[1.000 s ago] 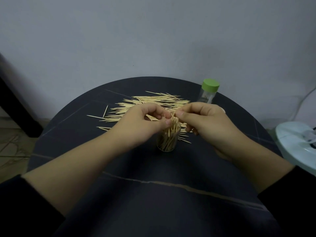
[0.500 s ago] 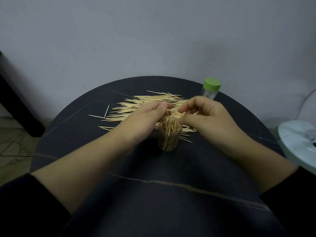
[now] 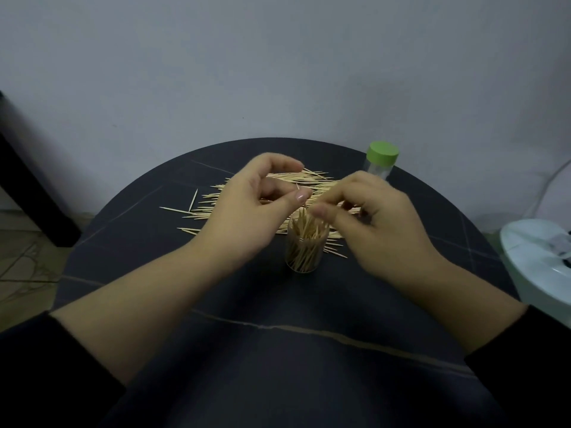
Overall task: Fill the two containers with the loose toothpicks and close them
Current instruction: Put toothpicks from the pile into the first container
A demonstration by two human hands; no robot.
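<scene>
Head view, looking down at a person's 2 bare hands raised over a round dark table (image 3: pixel 278 350). The left hand (image 3: pixel 247 211) is curved into a loose C, index finger arched high and thumb tip drawn close to the tucked fingers. 1 thin toothpick tip shows just above the thumb, but I cannot tell whether it is gripped. The right hand (image 3: pixel 383 223) is blurred, its fingers curled and thumb close to the fingertips directly above the open clear container (image 3: pixel 304 251); whether it pinches anything I cannot tell.

That container stands upright near the table's middle, between the 2 hands, packed with toothpicks on end and with no lid on it. A second clear container (image 3: pixel 378 169) stands at the far right rim, capped with a green lid (image 3: pixel 382 152). Loose toothpicks (image 3: pixel 216 205) lie in a flat pile behind the hands, a few strays to the left.

The near half of the table is bare. A white round object (image 3: pixel 537 267) sits just beyond the right edge, and a dark furniture leg (image 3: pixel 27 193) stands off to the left.
</scene>
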